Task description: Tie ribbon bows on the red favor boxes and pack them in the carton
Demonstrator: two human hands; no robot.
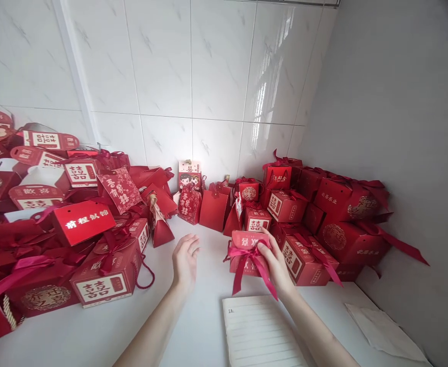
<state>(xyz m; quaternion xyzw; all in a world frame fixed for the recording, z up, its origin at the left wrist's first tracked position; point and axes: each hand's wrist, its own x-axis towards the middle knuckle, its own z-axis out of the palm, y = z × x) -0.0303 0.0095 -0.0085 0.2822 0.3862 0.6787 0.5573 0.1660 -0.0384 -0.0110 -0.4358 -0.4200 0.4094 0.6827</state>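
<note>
My right hand grips a small red gift box by its right side, thumb on top near the ribbon bow. White and pale characters are printed on the box, and the crimson ribbon's two tails hang down its front. Over the white table, to the left of this box, my left hand is empty, its fingers loosely bent and apart from any box. Closest to it stands a narrow red triangular box with a cord tie. The underside of the held box is hidden.
Many red gift boxes pile up on the left, and stacked boxes fill the right by the grey wall. Smaller boxes line the tiled wall. A lined notebook lies in front, with white paper at right.
</note>
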